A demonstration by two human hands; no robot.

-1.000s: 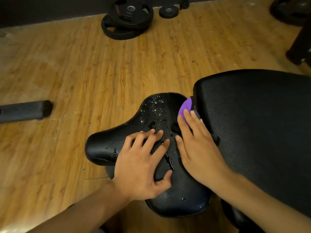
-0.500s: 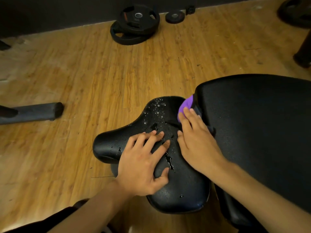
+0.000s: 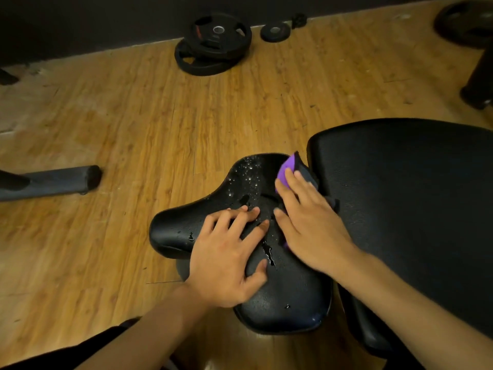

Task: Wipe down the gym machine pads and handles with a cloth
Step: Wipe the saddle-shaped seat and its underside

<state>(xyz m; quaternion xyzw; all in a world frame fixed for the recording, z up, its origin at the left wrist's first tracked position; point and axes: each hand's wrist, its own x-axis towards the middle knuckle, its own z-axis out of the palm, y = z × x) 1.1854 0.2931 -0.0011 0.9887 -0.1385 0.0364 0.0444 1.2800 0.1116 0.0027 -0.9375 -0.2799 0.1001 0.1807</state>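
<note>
A black seat pad (image 3: 288, 297), wet with droplets at its far end, sits low in the middle. A larger black back pad (image 3: 408, 198) lies to its right. My left hand (image 3: 226, 252) rests flat on the seat pad with fingers spread. My right hand (image 3: 312, 222) presses a purple and dark cloth (image 3: 286, 168) onto the seat pad with straight fingers, right beside the gap between the two pads. Most of the cloth is hidden under my right hand.
Wooden floor surrounds the machine. Stacked black weight plates (image 3: 213, 46) and a small plate (image 3: 274, 31) lie by the dark far wall. A dark padded bar (image 3: 53, 181) lies on the floor at left. More dark equipment (image 3: 477, 76) stands at the far right.
My right hand with the cloth has slid slightly across the seat pad's far end. My left hand stays flat on the pad. The view has shifted a little.
</note>
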